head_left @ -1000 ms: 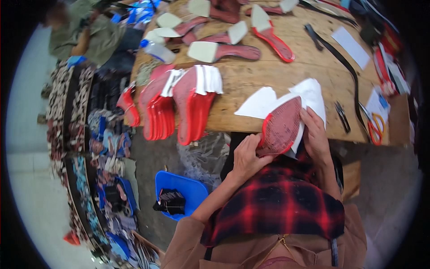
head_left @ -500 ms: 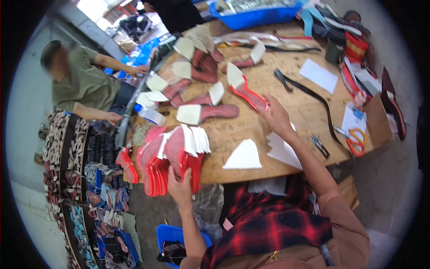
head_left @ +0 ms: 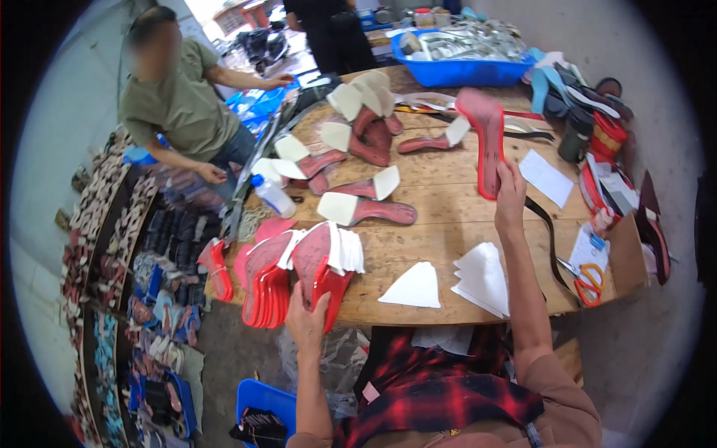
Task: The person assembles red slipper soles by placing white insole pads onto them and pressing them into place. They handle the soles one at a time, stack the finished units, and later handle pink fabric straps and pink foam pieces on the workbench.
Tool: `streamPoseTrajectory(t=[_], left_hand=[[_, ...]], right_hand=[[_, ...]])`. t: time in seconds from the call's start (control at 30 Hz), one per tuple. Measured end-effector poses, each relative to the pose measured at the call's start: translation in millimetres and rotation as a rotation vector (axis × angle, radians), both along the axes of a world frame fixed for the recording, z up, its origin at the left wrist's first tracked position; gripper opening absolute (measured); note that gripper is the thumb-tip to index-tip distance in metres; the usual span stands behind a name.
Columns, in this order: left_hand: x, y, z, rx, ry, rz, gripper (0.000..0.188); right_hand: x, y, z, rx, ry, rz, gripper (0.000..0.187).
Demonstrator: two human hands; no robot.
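My right hand (head_left: 509,196) is closed round the narrow end of a red-edged shoe insole (head_left: 489,142), held above the table's right half with its broad end pointing away. At the near left edge my left hand (head_left: 306,317) grips the narrow ends of a stack of red insoles (head_left: 333,280), which have white pieces at their broad ends. Touching that stack on the left is another row of red insoles (head_left: 267,287). To the right lie a white cut piece (head_left: 413,286) and a small pile of white pieces (head_left: 482,280).
Insoles with cream tips (head_left: 366,207) lie across the wooden table (head_left: 441,239), near a white bottle (head_left: 272,196). Orange-handled scissors (head_left: 590,284) and a black strap (head_left: 549,239) are at the right. A blue tub (head_left: 470,71) stands at the back. A co-worker (head_left: 175,104) stands at the left.
My right hand has lifted the insole away from me and turned it, so its reddish face now shows instead of the white-tipped one. My left hand stays on the stack. The view has shifted.
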State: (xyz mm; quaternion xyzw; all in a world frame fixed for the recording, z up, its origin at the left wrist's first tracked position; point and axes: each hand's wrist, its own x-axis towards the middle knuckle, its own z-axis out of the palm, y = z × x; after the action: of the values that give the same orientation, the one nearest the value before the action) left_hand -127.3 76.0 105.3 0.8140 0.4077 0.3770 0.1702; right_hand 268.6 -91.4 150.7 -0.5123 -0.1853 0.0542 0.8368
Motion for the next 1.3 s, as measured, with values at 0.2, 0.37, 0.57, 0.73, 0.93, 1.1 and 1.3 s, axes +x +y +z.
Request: streamPoseTrajectory(t=[0.2, 0.37, 0.57, 0.73, 0.93, 1.1, 1.3], left_hand=[[-19.2, -4.2, 30.2, -0.247, 0.116, -0.04, 0.076], [19.1, -53.0, 51.8, -0.514, -0.391, -0.496, 0.093], [65.1, -112.5, 35.1, -1.45, -0.853, -0.645, 0.055], [54.1, -111.3, 30.5, -1.369, -0.484, -0.71, 0.041], [41.4, -133.2, 13.6, -1.384, -0.224, -0.608, 0.028], [43.4, -138.8, 9.3, -1.411, -0.168, -0.619, 0.03], [52.8, -136.5, 11.7, -1.407, -0.231, -0.667, 0.032]], right_hand=[[-54.8, -40.0, 56.8, 0.152, 0.082, 0.254, 0.028], [-156.6, -80.8, -14.1, -0.145, 0.071, 0.519, 0.03], [-206.5, -101.3, -35.6, -0.714, -0.481, 0.852, 0.033], [-141.8, -129.1, -61.3, -0.981, -0.756, 0.022, 0.045], [-143.4, -139.5, -95.9, -1.086, -0.92, -0.01, 0.043], [-148.1, -134.4, -100.0, -1.062, -0.872, -0.075, 0.041], [-146.6, -136.3, -101.9, -1.055, -0.867, -0.089, 0.041]])
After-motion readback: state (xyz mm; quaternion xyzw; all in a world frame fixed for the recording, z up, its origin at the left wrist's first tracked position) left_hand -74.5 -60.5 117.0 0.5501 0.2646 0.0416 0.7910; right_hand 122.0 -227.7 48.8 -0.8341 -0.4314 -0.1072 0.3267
